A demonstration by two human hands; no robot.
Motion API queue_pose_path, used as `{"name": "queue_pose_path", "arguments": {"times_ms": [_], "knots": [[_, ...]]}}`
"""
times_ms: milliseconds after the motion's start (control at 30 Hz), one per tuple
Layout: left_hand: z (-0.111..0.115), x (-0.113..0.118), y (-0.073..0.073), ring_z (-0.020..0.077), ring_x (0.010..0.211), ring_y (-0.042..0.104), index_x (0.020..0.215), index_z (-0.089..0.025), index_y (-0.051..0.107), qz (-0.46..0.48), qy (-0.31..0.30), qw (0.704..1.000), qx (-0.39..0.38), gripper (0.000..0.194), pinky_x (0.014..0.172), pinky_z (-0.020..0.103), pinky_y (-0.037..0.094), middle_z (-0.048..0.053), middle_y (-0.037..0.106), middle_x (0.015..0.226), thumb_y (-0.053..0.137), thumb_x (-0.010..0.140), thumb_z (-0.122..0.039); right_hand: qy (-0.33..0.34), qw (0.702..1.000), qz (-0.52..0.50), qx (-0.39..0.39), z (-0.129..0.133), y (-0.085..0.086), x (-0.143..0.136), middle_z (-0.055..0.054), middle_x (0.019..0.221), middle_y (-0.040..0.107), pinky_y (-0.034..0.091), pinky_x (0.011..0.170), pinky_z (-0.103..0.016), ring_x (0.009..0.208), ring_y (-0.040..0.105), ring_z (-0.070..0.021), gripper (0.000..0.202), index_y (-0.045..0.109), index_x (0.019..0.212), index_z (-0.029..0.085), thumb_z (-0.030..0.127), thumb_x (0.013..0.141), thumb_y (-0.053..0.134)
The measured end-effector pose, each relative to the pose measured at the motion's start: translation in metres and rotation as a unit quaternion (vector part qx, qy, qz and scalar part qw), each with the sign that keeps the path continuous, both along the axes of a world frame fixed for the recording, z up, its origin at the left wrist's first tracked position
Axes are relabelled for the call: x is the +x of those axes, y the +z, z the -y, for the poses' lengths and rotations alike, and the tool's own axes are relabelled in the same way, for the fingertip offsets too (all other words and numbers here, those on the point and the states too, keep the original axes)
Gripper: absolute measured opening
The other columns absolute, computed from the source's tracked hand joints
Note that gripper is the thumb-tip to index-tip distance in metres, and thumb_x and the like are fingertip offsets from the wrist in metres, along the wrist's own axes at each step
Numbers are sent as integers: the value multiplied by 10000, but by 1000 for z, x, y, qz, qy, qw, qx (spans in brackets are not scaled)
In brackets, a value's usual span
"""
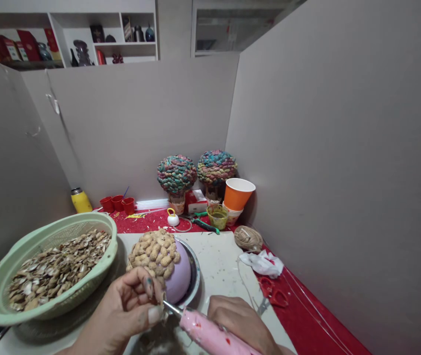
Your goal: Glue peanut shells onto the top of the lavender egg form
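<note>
Glue gun point(214, 333): pink with red spots; its metal tip points at the left grip point(122, 305), right beside the shell piece point(164, 306); whether they touch I cannot tell.
Left grip: thumb and fingers pinched together on the shell piece, in front of the ball point(181, 276).
Right grip point(240, 320): fingers curled round the glue gun.
Ball: purple, resting in a metal bowl point(196, 271); peanut shells point(155, 250) cover its top and left side; its right side is bare.
Basket point(111, 228): green, to the left of the ball; many loose shells point(62, 268) lie inside.
Desk point(306, 318): red-covered, with a pale board point(218, 264) under the bowl; twine point(248, 238), a crumpled white wrap point(264, 263) and red-handled scissors point(280, 298) lie along the right.
Far edge: two colourful model trees point(177, 174), an orange cup point(238, 195), red cups point(128, 205) and a yellow bottle point(81, 201).
</note>
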State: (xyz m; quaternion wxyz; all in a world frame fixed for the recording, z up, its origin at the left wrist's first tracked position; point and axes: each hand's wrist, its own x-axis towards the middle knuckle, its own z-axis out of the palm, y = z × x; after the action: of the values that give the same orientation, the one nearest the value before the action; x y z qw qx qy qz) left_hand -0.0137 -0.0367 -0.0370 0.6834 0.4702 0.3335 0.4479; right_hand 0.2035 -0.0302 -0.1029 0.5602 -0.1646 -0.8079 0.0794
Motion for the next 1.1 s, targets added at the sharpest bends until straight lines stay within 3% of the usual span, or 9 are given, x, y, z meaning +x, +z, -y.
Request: {"name": "queue_pose_path", "arguments": {"times_ms": [700,900,1100], "knots": [[-1,0,-6,113,671,492,742,-161,619,-24,8,1000,11,343,640,206,397,-10,597,712,880,593,-325,-53,998,31,12,-3,-7,4,55,508,417,267,409,-247,428,369,-117,435,341,690,241,407,1058,179],[0,3,-4,101,628,487,714,-172,588,-6,35,999,16,356,607,200,394,-29,586,675,887,581,-313,-47,994,97,-22,-3,-24,12,33,560,455,273,444,-269,481,400,-125,481,384,694,234,537,1026,212],[2,4,-2,108,613,488,701,-184,578,15,36,999,6,338,609,218,401,-29,582,658,879,592,-292,-57,994,94,-31,-5,-35,14,34,564,438,267,453,-281,483,401,-135,480,372,687,238,551,1018,220]]}}
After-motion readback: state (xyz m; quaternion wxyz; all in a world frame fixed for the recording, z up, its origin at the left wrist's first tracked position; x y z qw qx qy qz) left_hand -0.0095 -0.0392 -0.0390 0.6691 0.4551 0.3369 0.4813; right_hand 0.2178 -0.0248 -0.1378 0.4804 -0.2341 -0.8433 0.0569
